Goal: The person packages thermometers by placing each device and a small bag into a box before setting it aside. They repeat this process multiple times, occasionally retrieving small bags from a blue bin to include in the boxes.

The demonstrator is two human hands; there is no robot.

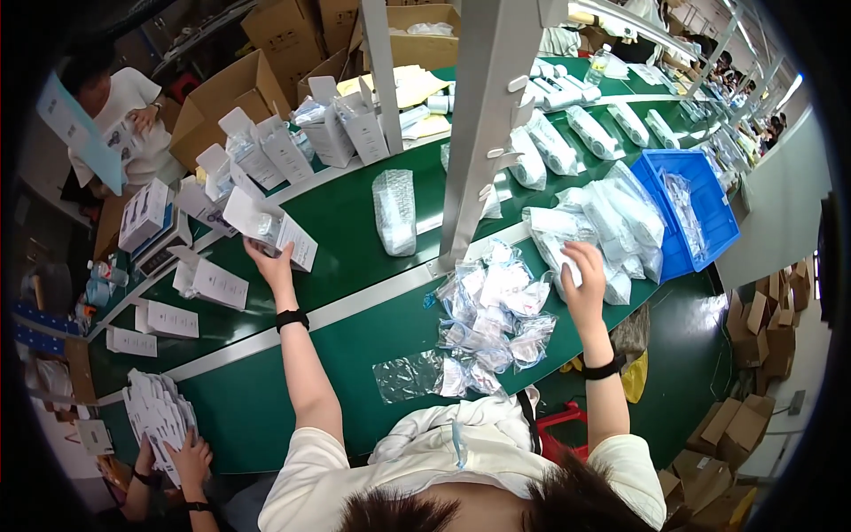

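Observation:
My left hand (274, 266) grips the near end of a white cardboard box (300, 241) with its top flap raised; something clear or pale shows inside. That box stands tilted on the green belt. Over to the right, my right hand (585, 282), fingers curved and apart, is at the edge of a pile of bubble-wrapped packages (625, 217). Whether its fingertips touch the nearest one, I cannot tell. Between my arms lies a heap of small clear bags (496, 310) with white and blue contents. A single bubble-wrapped package (394, 213) rests on the belt ahead.
A blue bin (725, 217) with bagged parts stands at the right. More white boxes (213, 282) line the left; a grey post (483, 124) rises mid-table. Another person's hands (189, 461) hold a stack of flat white pieces (160, 412) at lower left. Wrapped items (592, 133) lie farther along.

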